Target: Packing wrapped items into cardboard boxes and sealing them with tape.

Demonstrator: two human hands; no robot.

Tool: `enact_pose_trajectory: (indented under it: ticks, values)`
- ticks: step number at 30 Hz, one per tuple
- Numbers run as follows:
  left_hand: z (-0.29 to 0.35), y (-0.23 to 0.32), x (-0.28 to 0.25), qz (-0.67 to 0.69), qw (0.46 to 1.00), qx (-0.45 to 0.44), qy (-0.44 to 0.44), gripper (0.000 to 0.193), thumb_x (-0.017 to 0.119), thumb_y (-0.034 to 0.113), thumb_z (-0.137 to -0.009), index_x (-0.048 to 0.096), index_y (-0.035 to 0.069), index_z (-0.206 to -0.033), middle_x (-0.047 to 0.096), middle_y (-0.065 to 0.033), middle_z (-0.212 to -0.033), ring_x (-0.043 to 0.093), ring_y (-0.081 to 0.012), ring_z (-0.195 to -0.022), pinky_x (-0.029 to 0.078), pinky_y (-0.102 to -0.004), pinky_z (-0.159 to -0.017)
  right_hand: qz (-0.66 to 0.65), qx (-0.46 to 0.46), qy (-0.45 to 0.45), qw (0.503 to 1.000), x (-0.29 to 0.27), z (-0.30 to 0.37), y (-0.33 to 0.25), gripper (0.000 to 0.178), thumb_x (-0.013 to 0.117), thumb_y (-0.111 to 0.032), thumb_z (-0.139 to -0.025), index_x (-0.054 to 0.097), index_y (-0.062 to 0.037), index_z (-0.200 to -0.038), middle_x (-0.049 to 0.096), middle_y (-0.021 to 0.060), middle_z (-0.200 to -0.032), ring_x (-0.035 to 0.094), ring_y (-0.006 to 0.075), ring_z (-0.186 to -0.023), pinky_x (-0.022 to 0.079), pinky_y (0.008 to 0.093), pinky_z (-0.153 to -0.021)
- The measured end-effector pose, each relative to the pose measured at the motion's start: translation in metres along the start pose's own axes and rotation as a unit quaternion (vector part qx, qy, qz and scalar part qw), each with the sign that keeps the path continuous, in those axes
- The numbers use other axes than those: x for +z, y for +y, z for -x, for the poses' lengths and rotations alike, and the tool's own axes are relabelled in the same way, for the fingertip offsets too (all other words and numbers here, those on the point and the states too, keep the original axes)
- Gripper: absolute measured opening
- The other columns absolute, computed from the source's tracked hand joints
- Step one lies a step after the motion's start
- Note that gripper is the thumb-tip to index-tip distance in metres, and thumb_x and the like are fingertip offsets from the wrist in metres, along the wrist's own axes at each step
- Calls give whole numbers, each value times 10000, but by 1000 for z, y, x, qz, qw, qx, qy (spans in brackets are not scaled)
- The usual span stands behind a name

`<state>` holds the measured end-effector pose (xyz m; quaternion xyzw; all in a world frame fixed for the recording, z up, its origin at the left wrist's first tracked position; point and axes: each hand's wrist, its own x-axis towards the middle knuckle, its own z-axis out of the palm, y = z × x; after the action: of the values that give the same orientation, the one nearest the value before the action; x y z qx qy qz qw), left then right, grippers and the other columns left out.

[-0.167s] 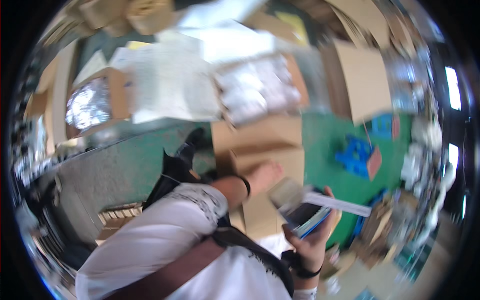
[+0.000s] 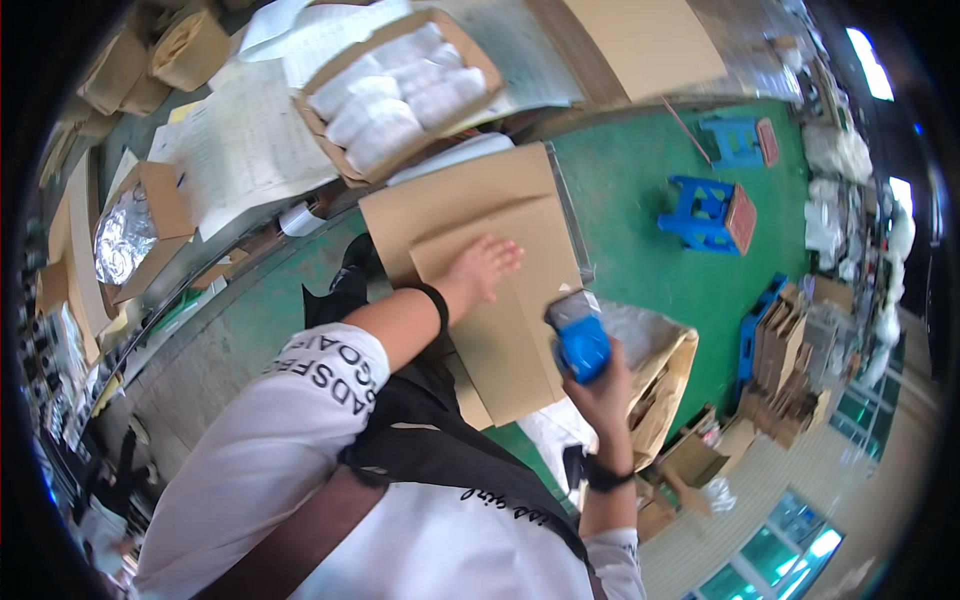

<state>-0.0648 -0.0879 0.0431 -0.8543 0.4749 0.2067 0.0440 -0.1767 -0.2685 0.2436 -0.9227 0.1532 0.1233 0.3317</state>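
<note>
My left hand [image 2: 483,270] lies flat with its fingers apart on a closed cardboard box [image 2: 500,350], across the flap seam on its upper face. Off the box's right side, my right hand [image 2: 600,390] is closed around a blue tape dispenser [image 2: 583,345]. Its grey and dark end points away from me, towards the box's right edge, and the palm hides part of its body. A black band circles each wrist.
Beyond the box, a worktable carries a carton of white wrapped packs [image 2: 400,95], paper sheets [image 2: 245,140] and a carton with silvery wrapping [image 2: 128,240]. Blue stools [image 2: 705,215] stand on the green floor at right. A large brown sack [image 2: 670,385] stands beside my right hand.
The view has swung, so the table has shifted up and left. My right hand has turned the tape dispenser, and its blue side now shows. My left hand stays on the box.
</note>
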Motion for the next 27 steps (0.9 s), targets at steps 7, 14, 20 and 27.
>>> enact_pose_trajectory:
  ticks: [7,14,20,27]
  values:
    - [3,6,-8,-30,999,-15,19,790,471,568,-875,141,216,-1502,65,30,-1575,72,-159,-1443,108,-472,-1146,-51,6,82,995,71,26,128,563,668,-57,-617,465,-20,-1141,598,227,-924,610,399,-855,493,421,-740]
    - [16,3,-8,-30,999,-10,24,764,486,539,-874,187,204,-1492,116,27,-1566,128,-163,-1432,189,-464,-1132,-131,-40,96,986,62,61,67,611,648,-18,-610,449,5,-1187,595,184,-967,612,321,-895,486,380,-808]
    - [12,2,-4,-34,993,23,111,645,482,494,-904,319,187,-1447,263,6,-1522,242,-195,-1399,260,-462,-1092,-28,-11,118,993,112,41,107,569,629,-1,-626,445,-8,-1165,581,208,-1019,599,379,-913,491,407,-779]
    - [-3,17,-33,747,561,-251,-255,538,501,494,-928,583,8,-1144,614,-98,-1110,582,-174,-1000,452,-326,-803,-74,75,64,992,109,46,104,647,707,4,-606,445,-12,-1198,536,209,-1091,542,390,-1022,457,416,-866]
